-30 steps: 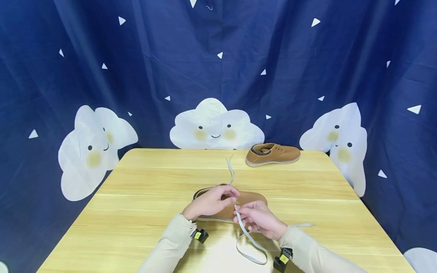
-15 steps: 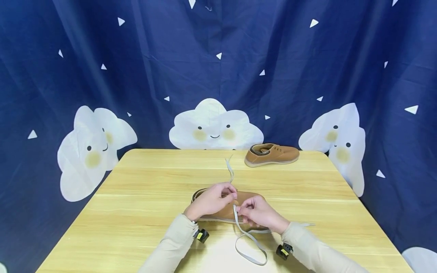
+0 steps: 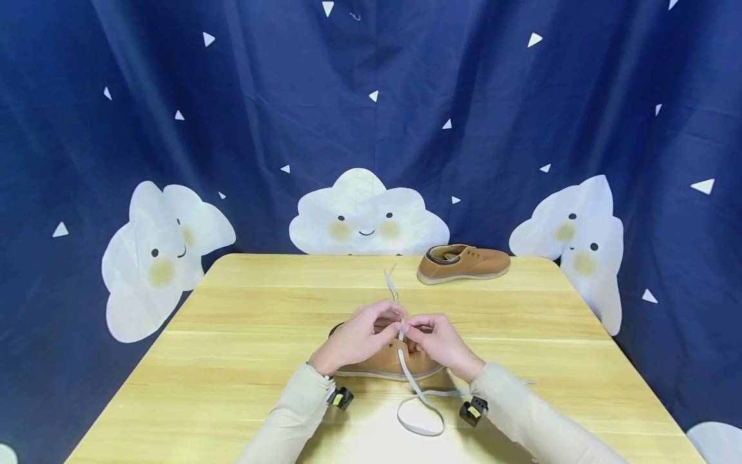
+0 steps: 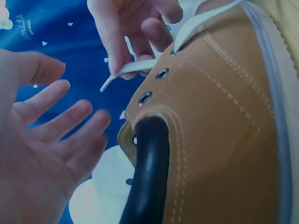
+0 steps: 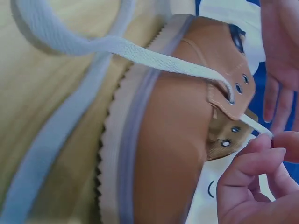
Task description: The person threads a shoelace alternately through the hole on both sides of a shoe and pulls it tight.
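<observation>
A tan leather shoe (image 3: 379, 364) stands across the table between both hands, toe to the right. Through an eyelet in its near flap runs a light grey shoelace (image 3: 409, 374), its short end coming out past the flap's inner edge. My right hand (image 5: 266, 182) pinches that end between thumb and forefinger. In the left wrist view the pale lace tip (image 4: 108, 83) sticks out beyond the right fingers. My left hand (image 4: 51, 135) hovers beside the shoe opening, its fingers parted and holding nothing. Two metal eyelets (image 4: 162, 73) nearer the ankle carry no lace.
The lace's long part loops on the wooden table (image 3: 261, 309) in front of the shoe. Another lace strand (image 3: 390, 283) lies beyond it. A matching tan shoe (image 3: 487, 261) stands at the back right. A dark blue curtain (image 3: 261, 129) with cloud prints hangs behind.
My right hand has moved from the near side of the flap up and over to its inner side, where it now pinches the lace end. The left hand stays close by.
</observation>
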Demonstrator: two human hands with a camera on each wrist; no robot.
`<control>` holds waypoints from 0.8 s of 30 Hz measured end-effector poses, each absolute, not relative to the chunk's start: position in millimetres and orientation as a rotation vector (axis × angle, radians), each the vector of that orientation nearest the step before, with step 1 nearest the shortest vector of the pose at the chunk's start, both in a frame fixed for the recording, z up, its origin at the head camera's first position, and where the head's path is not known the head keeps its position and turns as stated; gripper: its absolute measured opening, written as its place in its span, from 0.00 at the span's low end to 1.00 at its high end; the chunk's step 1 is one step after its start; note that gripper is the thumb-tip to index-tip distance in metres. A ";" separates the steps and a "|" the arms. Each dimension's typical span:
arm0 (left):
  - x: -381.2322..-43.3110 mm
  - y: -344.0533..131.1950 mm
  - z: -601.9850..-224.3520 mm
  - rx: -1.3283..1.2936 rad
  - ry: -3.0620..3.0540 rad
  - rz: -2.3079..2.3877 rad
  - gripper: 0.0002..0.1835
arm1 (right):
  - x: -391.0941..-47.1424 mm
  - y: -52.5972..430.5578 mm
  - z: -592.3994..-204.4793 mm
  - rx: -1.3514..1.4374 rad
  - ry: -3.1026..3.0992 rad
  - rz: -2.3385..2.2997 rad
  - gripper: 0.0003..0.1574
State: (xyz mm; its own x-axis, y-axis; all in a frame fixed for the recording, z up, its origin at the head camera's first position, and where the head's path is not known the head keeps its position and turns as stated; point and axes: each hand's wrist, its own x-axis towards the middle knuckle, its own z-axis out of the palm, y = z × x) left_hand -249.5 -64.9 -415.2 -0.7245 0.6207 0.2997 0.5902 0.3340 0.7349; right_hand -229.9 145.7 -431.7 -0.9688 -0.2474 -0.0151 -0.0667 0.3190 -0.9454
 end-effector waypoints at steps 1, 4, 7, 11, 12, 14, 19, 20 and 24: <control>-250.2 -66.1 -415.5 1.147 2.565 1.373 0.15 | -231.1 146.3 -430.5 -0.270 2.406 -1.747 0.17; -252.6 -69.5 -417.2 1.125 2.688 1.317 0.15 | -235.0 147.6 -425.9 -0.197 2.374 -1.814 0.18; -255.5 -71.2 -420.8 1.142 2.817 1.124 0.12 | -239.2 150.1 -423.8 -0.168 2.373 -1.833 0.18; -258.6 -72.1 -425.4 1.155 2.870 0.948 0.14 | -243.0 154.7 -429.6 -0.261 2.477 -1.701 0.15; -259.0 -72.5 -425.6 1.142 2.867 0.951 0.14 | -243.4 155.5 -431.5 -0.321 2.523 -1.641 0.14; -259.8 -73.4 -425.5 1.104 2.859 0.974 0.14 | -244.9 156.0 -434.6 -0.470 2.611 -1.516 0.11; -261.7 -73.2 -423.8 1.088 2.846 0.954 0.16 | -250.3 151.0 -434.6 -0.817 2.645 -1.312 0.10; -262.1 -72.6 -424.0 1.097 2.845 0.936 0.17 | -251.5 149.8 -433.9 -0.847 2.629 -1.297 0.10; -263.4 -72.9 -424.9 1.086 2.805 0.922 0.19 | -255.3 145.4 -432.0 -0.829 2.603 -1.323 0.09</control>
State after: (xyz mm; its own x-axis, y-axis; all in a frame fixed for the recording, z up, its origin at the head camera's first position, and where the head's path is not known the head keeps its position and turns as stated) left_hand -263.4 -72.9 -424.9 -0.7616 0.6144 0.2062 0.6169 0.5899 0.5211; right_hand -255.3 145.4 -432.0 -0.8455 -0.5135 0.1467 -0.4211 0.4721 -0.7745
